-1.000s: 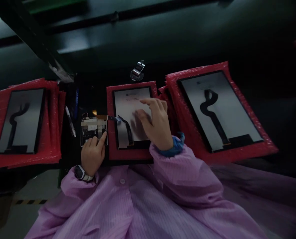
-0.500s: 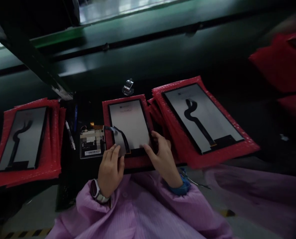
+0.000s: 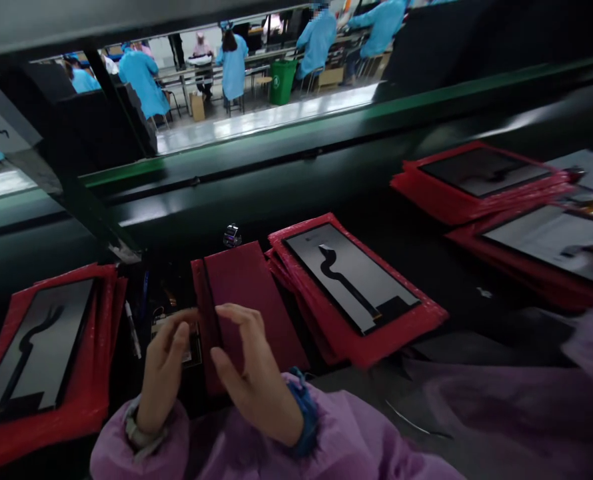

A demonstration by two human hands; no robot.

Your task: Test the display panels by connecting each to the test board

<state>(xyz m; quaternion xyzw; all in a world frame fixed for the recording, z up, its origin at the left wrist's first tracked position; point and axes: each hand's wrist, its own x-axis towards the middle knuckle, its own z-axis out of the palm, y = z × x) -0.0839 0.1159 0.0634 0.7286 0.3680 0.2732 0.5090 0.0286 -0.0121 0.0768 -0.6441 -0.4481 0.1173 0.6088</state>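
Note:
Both hands hold the middle display panel [image 3: 209, 303], which is tipped up on edge so that only its thin dark side shows. Its red bubble-wrap sheet [image 3: 249, 293] faces me beside it. My left hand [image 3: 162, 373] curls its fingers against the panel's left side. My right hand [image 3: 256, 383] pinches it from the right, thumb and fingers closed on the edge. A small circuit board [image 3: 192, 347] lies on the dark bench just behind my left hand, mostly hidden by it.
A stack of panels on red wrap [image 3: 36, 347] lies at the left, another stack [image 3: 351, 283] right of the centre, and more [image 3: 481, 173] at the far right. A pen [image 3: 132, 330] and a metal clip [image 3: 231, 235] lie near. Beyond the conveyor [image 3: 276, 143] people in blue coats work.
The middle panel lay flat with its flex cable up; both hands have now lifted it on edge. My left hand left the circuit board. My view has tilted upward.

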